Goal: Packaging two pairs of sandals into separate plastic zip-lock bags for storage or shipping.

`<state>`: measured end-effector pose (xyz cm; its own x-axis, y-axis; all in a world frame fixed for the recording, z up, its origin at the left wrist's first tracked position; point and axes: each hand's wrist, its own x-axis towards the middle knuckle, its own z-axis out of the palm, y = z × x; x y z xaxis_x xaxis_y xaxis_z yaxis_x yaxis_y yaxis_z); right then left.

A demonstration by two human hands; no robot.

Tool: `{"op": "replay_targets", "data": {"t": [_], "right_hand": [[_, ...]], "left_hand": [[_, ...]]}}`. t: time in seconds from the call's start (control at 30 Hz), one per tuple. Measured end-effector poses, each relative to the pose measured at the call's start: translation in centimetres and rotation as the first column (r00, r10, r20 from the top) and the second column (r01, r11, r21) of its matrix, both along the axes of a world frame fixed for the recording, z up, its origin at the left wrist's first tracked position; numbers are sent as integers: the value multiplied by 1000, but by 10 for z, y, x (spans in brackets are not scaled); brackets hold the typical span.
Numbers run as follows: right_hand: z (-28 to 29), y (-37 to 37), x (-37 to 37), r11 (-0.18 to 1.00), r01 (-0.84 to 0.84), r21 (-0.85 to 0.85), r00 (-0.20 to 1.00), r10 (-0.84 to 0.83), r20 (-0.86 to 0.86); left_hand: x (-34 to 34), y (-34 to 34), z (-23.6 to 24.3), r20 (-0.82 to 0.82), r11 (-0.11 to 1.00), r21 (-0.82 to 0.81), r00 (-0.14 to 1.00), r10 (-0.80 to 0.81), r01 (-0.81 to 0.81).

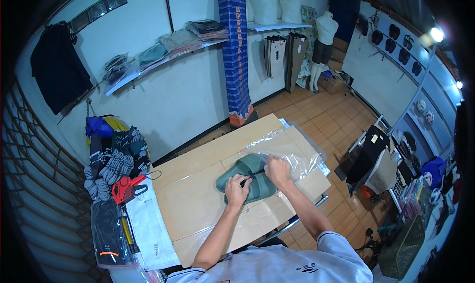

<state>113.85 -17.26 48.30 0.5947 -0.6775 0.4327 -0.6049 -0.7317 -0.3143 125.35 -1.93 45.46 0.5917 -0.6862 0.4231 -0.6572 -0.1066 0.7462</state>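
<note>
A pair of dark green slide sandals (262,188) lies side by side on the cardboard-topped table (198,218). My left hand (236,190) rests over the near part of the pair, its fingers closed on a small black piece (244,182). A thin dark strip runs from there toward my right hand (277,170), which is closed at the right edge of the sandals. What its fingertips grip is hidden. Clear plastic wrap (304,157) lies under and beyond the right hand.
Left of the table are a red tape dispenser (128,188), bundled grey gloves (116,164) and packed garments (148,228). A blue pillar (235,55) stands beyond the table. On the right are a clothing rack (371,157) and a green basket (403,248).
</note>
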Motion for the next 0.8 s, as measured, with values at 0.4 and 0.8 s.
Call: {"op": "replay_targets", "data": {"t": [0.4,0.8], "right_hand": [[-8,-10,19,992,-58,-108,995,50,-82],[1,0,21,977,-211,26,976,209,68]], "left_hand": [[-2,1,1,-7,1000,20,1000,6,-6],[-2,-4,-1,2,1000,9,1000,12,-12]]}}
